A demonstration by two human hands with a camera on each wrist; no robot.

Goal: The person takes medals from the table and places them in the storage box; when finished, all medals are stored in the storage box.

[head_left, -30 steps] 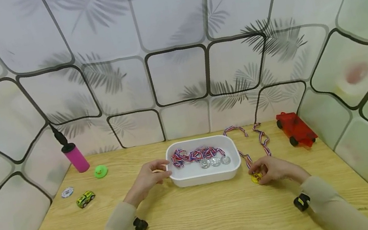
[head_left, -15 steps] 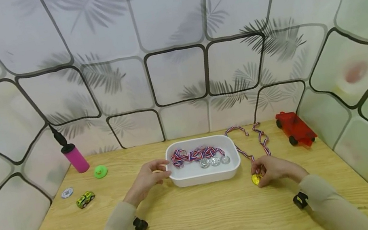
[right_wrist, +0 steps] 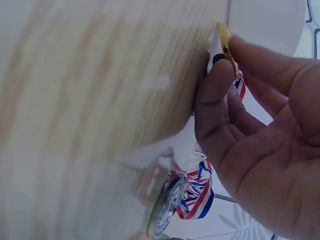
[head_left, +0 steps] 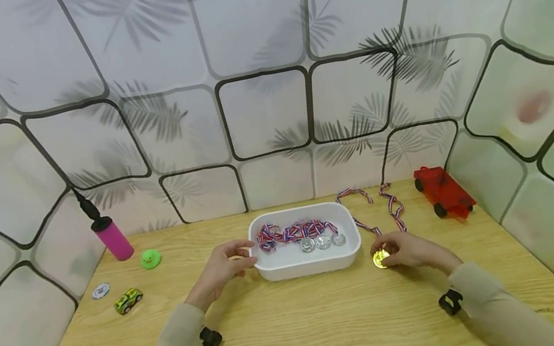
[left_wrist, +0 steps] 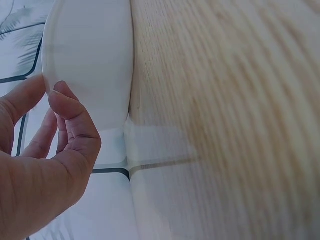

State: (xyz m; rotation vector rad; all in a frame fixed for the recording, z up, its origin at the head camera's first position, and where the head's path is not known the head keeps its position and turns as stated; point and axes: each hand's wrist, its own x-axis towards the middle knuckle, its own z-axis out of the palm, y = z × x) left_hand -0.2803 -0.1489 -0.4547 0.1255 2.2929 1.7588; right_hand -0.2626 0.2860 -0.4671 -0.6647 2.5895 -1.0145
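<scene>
Pinched between the thumb and fingers of my right hand (head_left: 412,250) is a gold medal (head_left: 381,258), to the right of a white tub (head_left: 307,268). In the right wrist view the medal (right_wrist: 224,41) stands on edge, close over the table. Its striped red, white and blue ribbon (head_left: 393,208) trails back across the wood. My left hand (head_left: 220,269) holds the tub's left end, thumb and fingers at the rim (left_wrist: 46,55). Inside the tub lie several silver medals (head_left: 322,242) beside a heap of striped ribbons (head_left: 293,233).
A red toy vehicle (head_left: 443,192) stands at the back right. On the left are a pink pump (head_left: 114,241), a green rubber duck (head_left: 150,258), a small green toy car (head_left: 128,300) and a round chip (head_left: 100,290). A patterned curtain (head_left: 278,179) borders the wooden table.
My right hand has shifted slightly left and tilted the gold medal up, so its face catches the light. The ribbon has moved a little with it. My left hand stays at the tub.
</scene>
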